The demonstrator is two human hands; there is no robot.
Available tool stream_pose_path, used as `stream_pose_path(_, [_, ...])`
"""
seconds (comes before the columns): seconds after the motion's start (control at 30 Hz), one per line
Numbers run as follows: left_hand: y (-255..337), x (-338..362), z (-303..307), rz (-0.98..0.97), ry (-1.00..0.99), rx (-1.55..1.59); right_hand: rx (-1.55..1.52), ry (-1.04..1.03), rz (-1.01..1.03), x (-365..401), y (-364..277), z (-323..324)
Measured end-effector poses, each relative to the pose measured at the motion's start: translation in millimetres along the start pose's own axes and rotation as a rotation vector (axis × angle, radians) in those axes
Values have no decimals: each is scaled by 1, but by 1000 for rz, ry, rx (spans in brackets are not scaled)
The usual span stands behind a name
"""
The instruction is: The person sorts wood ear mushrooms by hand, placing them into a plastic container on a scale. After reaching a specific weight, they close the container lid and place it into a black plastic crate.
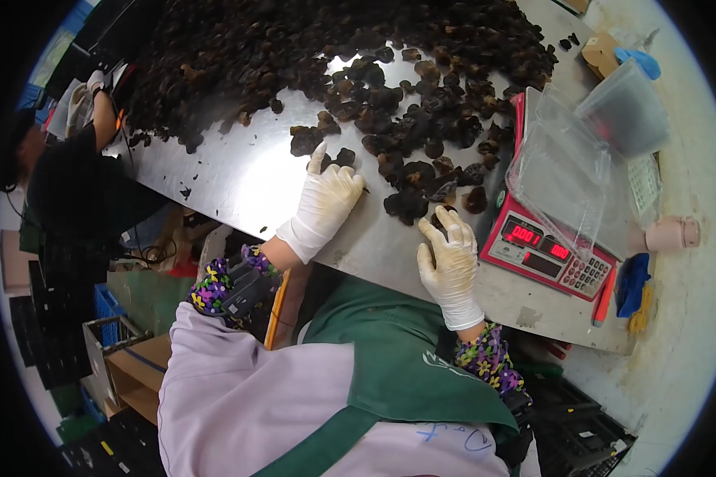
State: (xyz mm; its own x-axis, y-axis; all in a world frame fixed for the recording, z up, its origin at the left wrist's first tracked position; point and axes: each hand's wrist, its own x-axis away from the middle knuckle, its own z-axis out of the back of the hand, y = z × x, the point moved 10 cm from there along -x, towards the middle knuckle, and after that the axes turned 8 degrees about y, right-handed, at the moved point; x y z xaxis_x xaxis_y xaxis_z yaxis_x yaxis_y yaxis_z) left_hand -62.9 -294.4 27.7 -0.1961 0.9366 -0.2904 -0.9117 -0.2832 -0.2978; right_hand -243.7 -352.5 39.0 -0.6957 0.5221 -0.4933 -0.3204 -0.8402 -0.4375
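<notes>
Dark brown wood ear mushrooms [428, 105] lie loose on the metal table. My left hand [324, 203], in a whitish glove, rests near the table's front with one finger stretched forward and the others bent to the right. Its fingertips are beside a small dark mushroom [343, 157]; what lies under the palm is hidden. Further right, my right hand [451, 266], gloved too, has its fingers bent forward and its thumb apart. A bit of dark mushroom shows at its fingertips, close to another mushroom [406, 205].
A large mushroom heap [239, 52] covers the back of the metal table [247, 171]. On the right stands a red digital scale [545, 253] under a clear plastic tub [569, 171], with a second tub [627, 111] behind. An orange cutter [605, 298] lies beside it. Another person [79, 175] works at left.
</notes>
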Motion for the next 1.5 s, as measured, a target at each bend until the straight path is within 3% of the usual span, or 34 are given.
stream_pose_path(0.1, [2, -3, 4, -30, -4, 5, 7, 4, 4, 0, 0, 0])
stream_pose_path(0.17, [-15, -2, 23, 144, 121, 402, 11, 0, 1, 0, 0, 1])
stream_pose_path(0.23, [-43, 6, 44, 344, 188, 583, 3, 4, -5, 1, 1, 0])
stream_pose_path(0.27, [-58, 17, 59, 383, 360, 649, -9, 9, -3, 1, 2, 0])
stream_pose_path(0.37, [-116, 77, 55, 600, 436, 450, -14, 15, -6, 1, 2, 0])
stream_pose_path(0.5, [-183, 181, 51, 794, 417, -58, -15, -2, -6, 1, 0, 1])
stream_pose_path(0.57, [-210, 234, 28, 999, 157, -133, -4, -6, -5, -1, -1, 1])
stream_pose_path(0.67, [-205, 248, 23, 868, 287, -240, 6, -14, -2, 0, -2, 0])
stream_pose_path(0.7, [-197, 232, 24, 834, 383, -30, 7, -17, -4, 0, -2, 0])
stream_pose_path(0.83, [-129, 111, 35, 612, 409, 431, 10, -12, -7, -2, -2, 1])
stream_pose_path(0.9, [-93, 44, 42, 424, 389, 667, 10, -12, -16, -1, 0, 1])
stream_pose_path(1.03, [-35, -49, 34, 185, 345, 658, 12, 7, -3, 0, 1, 1])
stream_pose_path(1.07, [-25, -62, 28, 170, 332, 633, 2, 0, -6, 0, 1, 0])
stream_pose_path(1.1, [-13, -73, 8, 159, 147, 613, -8, -5, -9, 0, 2, 0])
stream_pose_path(1.2, [31, -72, 14, -43, 34, 620, -7, 7, -26, 1, 4, 3])
stream_pose_path(1.3, [36, -65, 21, -10, 16, 718, 0, 4, -42, -1, 4, 3])
stream_pose_path(1.37, [10, -75, 26, 136, 85, 719, -17, 1, -34, -1, 2, 4])
stream_pose_path(1.5, [-50, -101, 17, 318, 358, 762, -22, 25, -28, -3, 2, 4])
